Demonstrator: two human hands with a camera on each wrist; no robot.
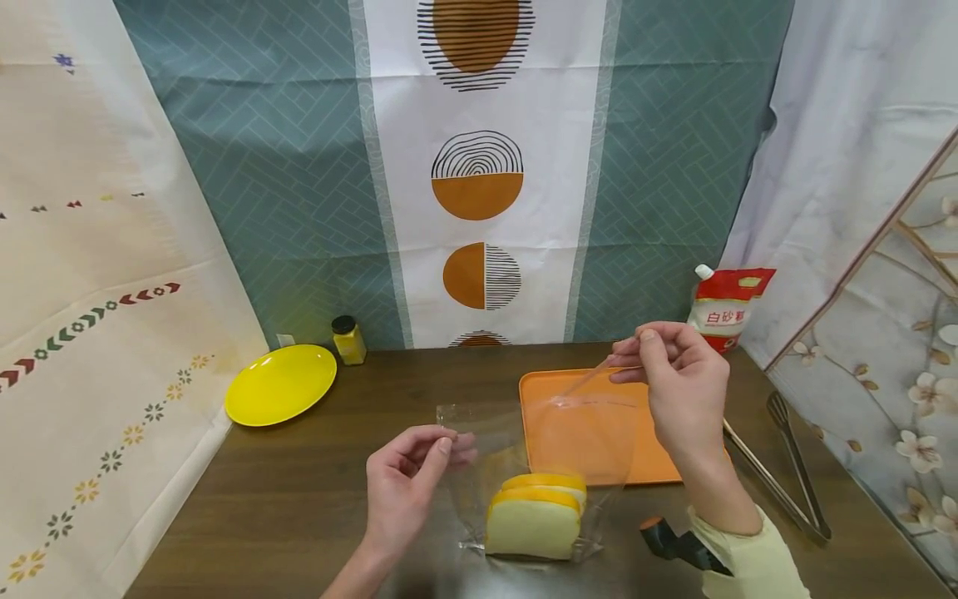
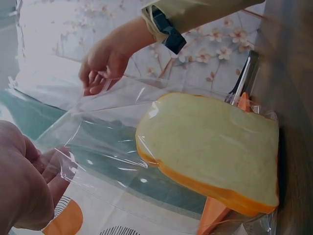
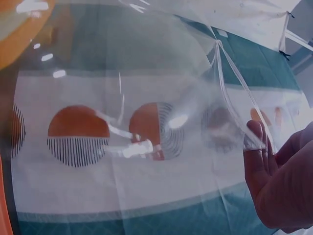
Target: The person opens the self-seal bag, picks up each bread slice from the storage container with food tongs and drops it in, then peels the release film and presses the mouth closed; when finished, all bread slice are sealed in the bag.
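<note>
A clear plastic bag (image 1: 467, 466) stands on the table with two bread slices (image 1: 533, 524) inside, pale with orange-yellow crusts. My left hand (image 1: 407, 474) pinches the bag's left upper edge between thumb and fingers. Higher and to the right, my right hand (image 1: 684, 378) grips a thin clear string (image 3: 232, 73) that runs out from the bag's mouth. The right wrist view shows that string as two strands meeting at my right fingers. The front bread slice (image 2: 210, 152) fills much of the left wrist view, seen through the film.
Behind the bag lies an orange tray (image 1: 584, 433). Metal tongs (image 1: 793, 466) rest at the right, with a red-and-white pouch (image 1: 726, 308) by the back wall. A yellow plate (image 1: 280, 387) and a black-capped jar (image 1: 348, 341) are at the back left. Fabric hangs around the table.
</note>
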